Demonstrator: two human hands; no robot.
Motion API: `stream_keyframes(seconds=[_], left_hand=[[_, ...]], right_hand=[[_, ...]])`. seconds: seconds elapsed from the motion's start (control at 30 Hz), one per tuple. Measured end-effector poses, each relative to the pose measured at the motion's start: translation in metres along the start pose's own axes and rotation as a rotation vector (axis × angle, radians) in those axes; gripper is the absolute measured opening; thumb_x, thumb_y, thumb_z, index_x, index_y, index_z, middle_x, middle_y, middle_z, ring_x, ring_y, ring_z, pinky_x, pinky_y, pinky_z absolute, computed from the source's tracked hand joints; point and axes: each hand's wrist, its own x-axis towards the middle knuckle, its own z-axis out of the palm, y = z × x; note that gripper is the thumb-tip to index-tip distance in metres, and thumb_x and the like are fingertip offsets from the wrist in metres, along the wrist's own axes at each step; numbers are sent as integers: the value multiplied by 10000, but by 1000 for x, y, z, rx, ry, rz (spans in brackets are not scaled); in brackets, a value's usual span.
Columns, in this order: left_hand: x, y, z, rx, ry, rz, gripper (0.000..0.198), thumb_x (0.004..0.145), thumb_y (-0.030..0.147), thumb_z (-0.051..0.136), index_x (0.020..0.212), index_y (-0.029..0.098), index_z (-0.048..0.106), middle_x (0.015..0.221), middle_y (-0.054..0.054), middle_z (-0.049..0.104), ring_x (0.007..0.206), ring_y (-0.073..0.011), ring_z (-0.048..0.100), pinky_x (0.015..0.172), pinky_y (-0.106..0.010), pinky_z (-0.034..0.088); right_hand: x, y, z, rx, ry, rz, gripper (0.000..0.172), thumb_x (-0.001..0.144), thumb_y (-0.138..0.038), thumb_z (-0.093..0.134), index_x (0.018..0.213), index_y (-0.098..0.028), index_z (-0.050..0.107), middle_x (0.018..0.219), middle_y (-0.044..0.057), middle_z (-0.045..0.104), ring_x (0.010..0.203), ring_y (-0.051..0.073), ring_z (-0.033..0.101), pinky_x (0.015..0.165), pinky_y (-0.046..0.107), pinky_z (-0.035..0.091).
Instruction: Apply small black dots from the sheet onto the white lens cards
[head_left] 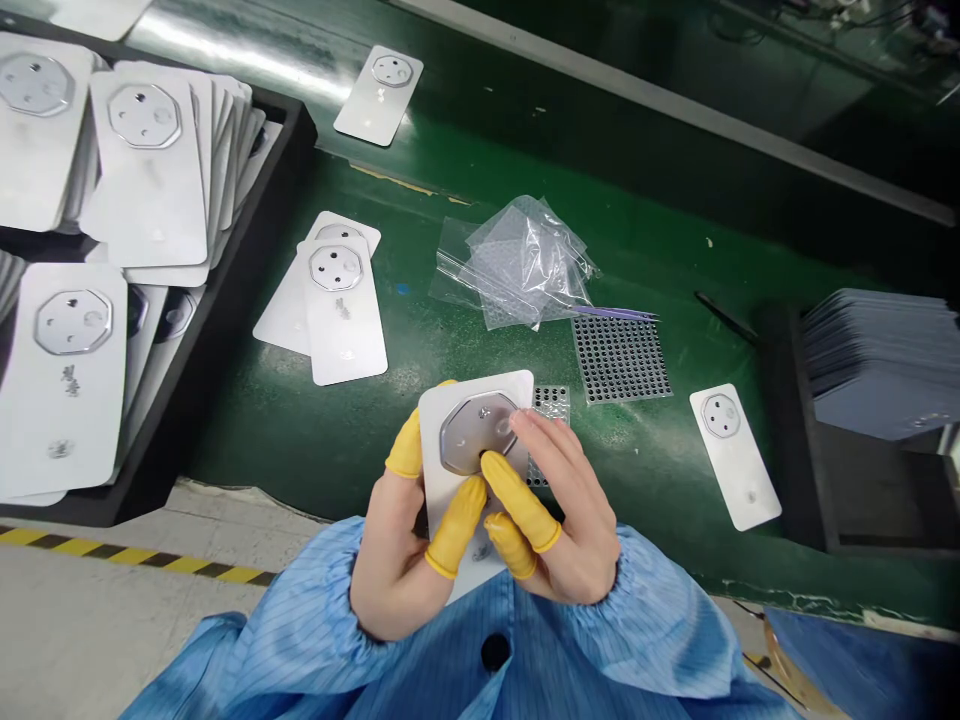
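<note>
A white phone back cover, with an octagonal camera plate near its top, is held tilted just past the table's near edge. My left hand grips its left side, thumb in front and a fingertip behind. At the right edge, my right hand rests its fingers against the cover. Its yellow-capped index fingertip presses low on the plate, by a dark spot; any small part beneath is hidden. Yellow finger cots cover some digits. Partly behind the right hand lies a small sheet of black dots.
Left, a black tray holds stacked covers. Two overlapping covers and single ones lie on the green table. Clear plastic film, purple tweezers and a dotted sheet lie ahead. A dark bin holds grey panels.
</note>
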Motion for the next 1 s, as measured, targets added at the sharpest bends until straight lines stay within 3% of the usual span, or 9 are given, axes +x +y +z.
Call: stream_keyframes(seconds=[0.17, 0.37, 0.47, 0.57, 0.73, 1.0], left_hand=[[2, 2, 1, 30, -26, 16, 655, 863, 158, 599, 1431, 412, 390, 1392, 36, 570, 1243, -256, 573, 1033, -376, 525], [4, -1, -3, 74, -87, 37, 774, 850, 98, 599, 1492, 388, 279, 1420, 28, 545, 1219, -255, 593, 955, -318, 573], [3, -3, -3, 65, -71, 55, 744, 843, 117, 628, 1477, 366, 328, 1390, -4, 578, 1168, -254, 630, 878, -276, 598], [4, -1, 0, -52, -45, -35, 628, 876, 162, 614, 1441, 337, 401, 1364, -37, 601, 1146, -259, 644, 842, -275, 611], [6, 7, 5, -190, -44, -107, 583, 897, 154, 586, 1417, 362, 425, 1342, -21, 618, 1133, -252, 653, 880, -304, 606], [6, 9, 6, -234, -65, -71, 593, 913, 129, 554, 1437, 361, 400, 1374, -9, 593, 1164, -238, 633, 929, -303, 578]], right_hand=[[2, 1, -1, 19, 0, 13, 342, 913, -230, 495, 1246, -209, 569, 1402, 155, 526, 1305, 302, 504, 1031, 566, 465], [6, 4, -5, -28, -109, -23, 344, 936, -242, 461, 1258, -161, 549, 1400, 190, 519, 1363, 300, 428, 1022, 548, 484], [5, 8, -4, 55, -126, -56, 403, 911, -191, 498, 1304, -103, 511, 1452, 219, 445, 1376, 327, 403, 1012, 540, 509], [5, 14, -3, 163, -77, -34, 456, 907, -160, 494, 1361, -131, 470, 1479, 190, 420, 1349, 316, 448, 1004, 560, 516], [8, 16, -6, 262, 12, 14, 471, 902, -148, 483, 1370, -199, 478, 1448, 126, 482, 1281, 283, 530, 979, 552, 540], [11, 13, -10, 159, -41, -61, 379, 890, -128, 499, 1264, -105, 551, 1447, 197, 458, 1308, 311, 493, 969, 545, 541]])
